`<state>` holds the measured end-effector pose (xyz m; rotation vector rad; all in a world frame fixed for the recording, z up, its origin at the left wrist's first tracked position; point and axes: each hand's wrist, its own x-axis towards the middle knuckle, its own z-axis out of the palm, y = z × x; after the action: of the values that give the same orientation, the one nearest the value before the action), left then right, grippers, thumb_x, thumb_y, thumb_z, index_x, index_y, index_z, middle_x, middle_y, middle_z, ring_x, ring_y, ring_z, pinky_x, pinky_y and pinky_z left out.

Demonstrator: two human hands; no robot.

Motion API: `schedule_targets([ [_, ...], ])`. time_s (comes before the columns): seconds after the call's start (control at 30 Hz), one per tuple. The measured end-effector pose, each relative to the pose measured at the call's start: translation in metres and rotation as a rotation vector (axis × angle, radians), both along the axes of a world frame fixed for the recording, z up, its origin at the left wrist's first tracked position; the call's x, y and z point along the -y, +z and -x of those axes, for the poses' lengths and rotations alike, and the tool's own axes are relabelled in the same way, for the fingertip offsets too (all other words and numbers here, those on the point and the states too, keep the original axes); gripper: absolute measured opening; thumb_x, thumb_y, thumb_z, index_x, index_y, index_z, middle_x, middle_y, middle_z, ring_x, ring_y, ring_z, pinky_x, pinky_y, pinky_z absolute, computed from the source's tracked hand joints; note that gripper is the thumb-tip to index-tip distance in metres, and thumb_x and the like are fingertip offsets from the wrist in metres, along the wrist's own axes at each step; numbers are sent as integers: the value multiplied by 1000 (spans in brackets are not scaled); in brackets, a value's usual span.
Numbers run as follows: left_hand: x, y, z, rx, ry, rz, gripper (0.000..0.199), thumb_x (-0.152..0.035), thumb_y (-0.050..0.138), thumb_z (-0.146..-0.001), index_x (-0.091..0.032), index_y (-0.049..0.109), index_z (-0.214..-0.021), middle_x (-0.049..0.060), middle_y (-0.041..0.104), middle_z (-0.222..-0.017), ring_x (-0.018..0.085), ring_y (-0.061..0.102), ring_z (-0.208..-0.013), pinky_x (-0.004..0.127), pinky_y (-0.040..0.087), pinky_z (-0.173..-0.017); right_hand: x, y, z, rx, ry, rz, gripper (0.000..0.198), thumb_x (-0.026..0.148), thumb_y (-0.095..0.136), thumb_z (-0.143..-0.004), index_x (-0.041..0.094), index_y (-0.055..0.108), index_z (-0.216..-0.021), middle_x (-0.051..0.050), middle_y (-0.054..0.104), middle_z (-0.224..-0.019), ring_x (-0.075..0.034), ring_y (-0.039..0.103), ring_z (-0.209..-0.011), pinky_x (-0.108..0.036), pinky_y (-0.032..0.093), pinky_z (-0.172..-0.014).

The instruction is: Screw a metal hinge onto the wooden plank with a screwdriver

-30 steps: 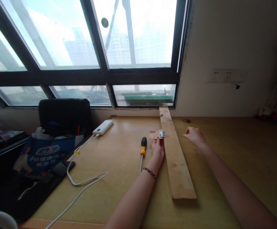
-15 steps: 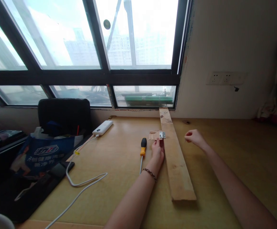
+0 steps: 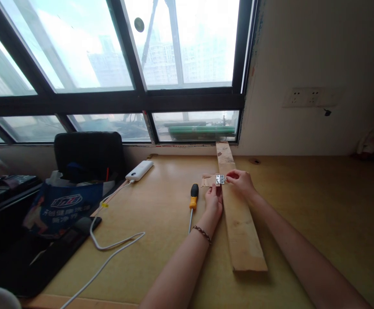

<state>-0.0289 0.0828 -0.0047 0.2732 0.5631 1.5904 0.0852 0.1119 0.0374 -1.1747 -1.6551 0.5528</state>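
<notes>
A long wooden board (image 3: 241, 223) lies lengthwise on the table. Against its left edge sits a small piece of wood (image 3: 208, 180), and a silver hinge (image 3: 220, 179) spans the joint between the two. My left hand (image 3: 213, 204) grips the small piece of wood from the near side, its fingertips just below the hinge. Over the board, my right hand (image 3: 241, 182) pinches a small shiny screw (image 3: 226, 179) at the hinge's right edge; its tip is too small to make out. A yellow-and-black screwdriver (image 3: 193, 197) rests left of my left hand.
On the table's left side lie a white power bank (image 3: 139, 171) and its white cable (image 3: 116, 244). A black chair (image 3: 88, 154) with a blue bag (image 3: 66, 208) stands beyond the left edge. The window (image 3: 187, 103) and wall bound the table's far side.
My right hand has moved left from beside the board to the hinge, fingers still pinched. My left hand keeps its hold on the small piece of wood. The view has shifted slightly.
</notes>
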Motion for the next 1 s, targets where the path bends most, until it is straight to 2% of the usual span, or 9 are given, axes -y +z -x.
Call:
schedule_targets([
  [0.27,1,0,0,3,-11,9,8,-20,55,-76,-16,59,-82,11,64,-96,22,57,-102,38,44,-91,6,-1,9,-3,6,-80,15,29,59,-70,17,64,-77,-3,67,-76,-15,62,-67,-27,50,-64],
  [0.43,0,-1,0,8,-12,11,7,-19,54,-77,-15,58,-81,11,64,-95,21,58,-100,36,44,-91,7,0,10,-13,-6,-58,14,27,59,-69,17,62,-78,-3,66,-74,-15,62,-65,-27,50,-63],
  [0.6,-1,-2,0,17,-12,-5,7,-18,53,-77,-15,57,-82,10,64,-92,21,59,-100,36,43,-93,6,-1,12,-93,-12,-58,29,23,62,-66,18,54,-94,0,65,-74,-15,63,-68,-28,51,-67],
  [1.0,0,-1,-1,4,-4,9,7,-15,52,-77,-15,58,-81,10,64,-92,21,59,-99,34,43,-93,7,-3,15,-9,-27,-54,39,16,61,-64,19,46,-101,1,64,-72,-14,63,-64,-28,51,-65],
])
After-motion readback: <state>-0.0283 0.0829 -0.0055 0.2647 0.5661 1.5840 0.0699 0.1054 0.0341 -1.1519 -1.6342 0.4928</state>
